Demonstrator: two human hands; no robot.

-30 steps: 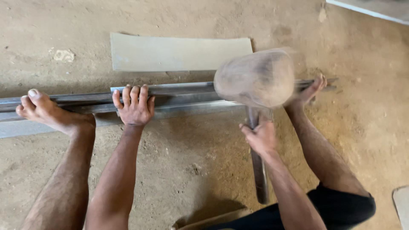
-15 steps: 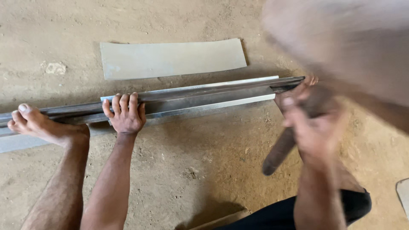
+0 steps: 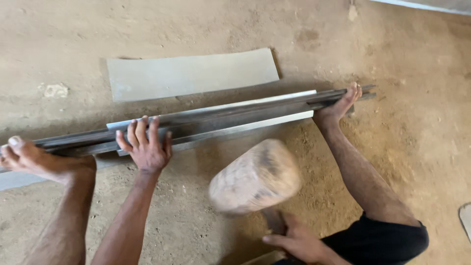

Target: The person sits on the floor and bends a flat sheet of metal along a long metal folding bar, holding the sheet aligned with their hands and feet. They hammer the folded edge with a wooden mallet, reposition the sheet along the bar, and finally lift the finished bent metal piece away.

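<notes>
My left hand [image 3: 145, 147] lies flat, fingers spread, pressing on a long dark metal bar [image 3: 235, 112] that runs across the dirt floor. A pale sheet-metal strip [image 3: 255, 125] is clamped under the bar, its edge sticking out toward me. My right hand [image 3: 299, 243], at the bottom edge, grips the handle of a wooden mallet. The mallet's big round head [image 3: 255, 177] is blurred and hangs just in front of the strip. My left foot [image 3: 39, 159] and right foot [image 3: 341, 105] press on the bar's two ends.
A flat rectangular piece of pale sheet metal [image 3: 191, 73] lies on the sandy floor behind the bar. A light slab edge [image 3: 466, 221] shows at the far right. A small pale scrap [image 3: 55, 90] sits on the floor at left.
The mallet, raised close to the camera half a second ago, has swung down and left to just in front of the strip. My left hand and both feet stay on the bar.
</notes>
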